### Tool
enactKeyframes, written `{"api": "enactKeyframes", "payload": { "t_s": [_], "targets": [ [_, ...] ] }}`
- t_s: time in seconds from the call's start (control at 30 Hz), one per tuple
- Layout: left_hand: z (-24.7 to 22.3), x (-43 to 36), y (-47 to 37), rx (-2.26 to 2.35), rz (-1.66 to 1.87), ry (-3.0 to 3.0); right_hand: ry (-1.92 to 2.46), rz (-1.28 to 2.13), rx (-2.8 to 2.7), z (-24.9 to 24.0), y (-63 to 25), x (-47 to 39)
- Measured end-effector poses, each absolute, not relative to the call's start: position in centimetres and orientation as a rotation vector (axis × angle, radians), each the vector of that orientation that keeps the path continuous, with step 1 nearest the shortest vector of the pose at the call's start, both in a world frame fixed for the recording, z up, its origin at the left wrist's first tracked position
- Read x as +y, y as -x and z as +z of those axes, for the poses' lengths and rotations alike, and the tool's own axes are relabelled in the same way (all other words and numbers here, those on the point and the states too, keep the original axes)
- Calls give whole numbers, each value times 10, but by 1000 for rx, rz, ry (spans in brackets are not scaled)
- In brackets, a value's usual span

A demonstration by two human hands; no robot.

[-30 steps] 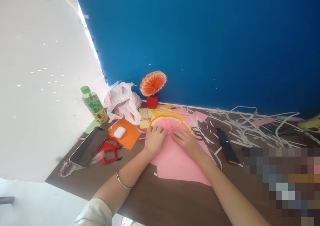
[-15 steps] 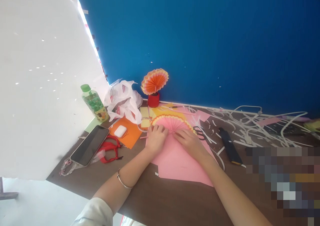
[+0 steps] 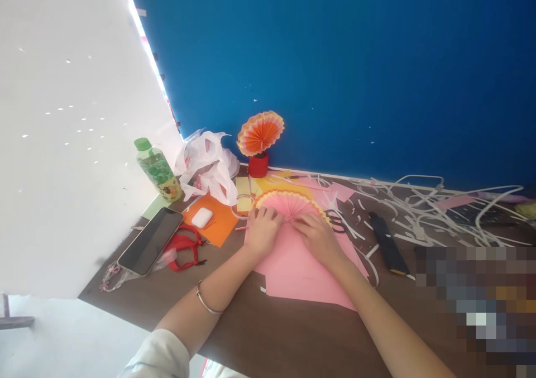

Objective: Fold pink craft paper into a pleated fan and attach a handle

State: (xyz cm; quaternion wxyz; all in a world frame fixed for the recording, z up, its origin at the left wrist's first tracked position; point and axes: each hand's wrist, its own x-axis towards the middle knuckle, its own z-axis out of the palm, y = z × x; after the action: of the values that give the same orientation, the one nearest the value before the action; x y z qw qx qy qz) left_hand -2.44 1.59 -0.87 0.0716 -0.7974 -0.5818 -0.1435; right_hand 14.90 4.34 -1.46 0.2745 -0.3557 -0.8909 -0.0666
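Observation:
A half-round pleated paper fan (image 3: 288, 204), pink with a yellow and orange zigzag rim, lies spread over pink paper sheets (image 3: 305, 280). My left hand (image 3: 263, 230) is closed on the fan's lower left edge, fingers bent over it. At the lower middle, where the pleats meet, the fingertips of my right hand (image 3: 317, 237) press together on the fan. What lies beneath the fingers is hidden. Black-handled scissors (image 3: 336, 220) rest just right of the fan, partly covered by paper.
Behind stands a round orange pleated paper fan (image 3: 262, 134) on a red base (image 3: 258, 166). To the left are a phone (image 3: 151, 241), a white earphone case (image 3: 201, 218), a green-capped bottle (image 3: 158, 170) and a plastic bag (image 3: 209, 168). Paper strips and white cables (image 3: 419, 202) spread rightward.
The camera view has shifted slightly. Both hands stay on the pleated fan, with barely any visible movement of the fingers.

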Motion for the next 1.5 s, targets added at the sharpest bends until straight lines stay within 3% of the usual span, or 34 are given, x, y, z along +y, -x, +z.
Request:
{"api": "enactKeyframes", "payload": {
  "t_s": [1.5],
  "targets": [
    [-8, 16, 26, -1782, -413, 2432, 907, -281, -2396, -24, -150, 44]
  ]
}}
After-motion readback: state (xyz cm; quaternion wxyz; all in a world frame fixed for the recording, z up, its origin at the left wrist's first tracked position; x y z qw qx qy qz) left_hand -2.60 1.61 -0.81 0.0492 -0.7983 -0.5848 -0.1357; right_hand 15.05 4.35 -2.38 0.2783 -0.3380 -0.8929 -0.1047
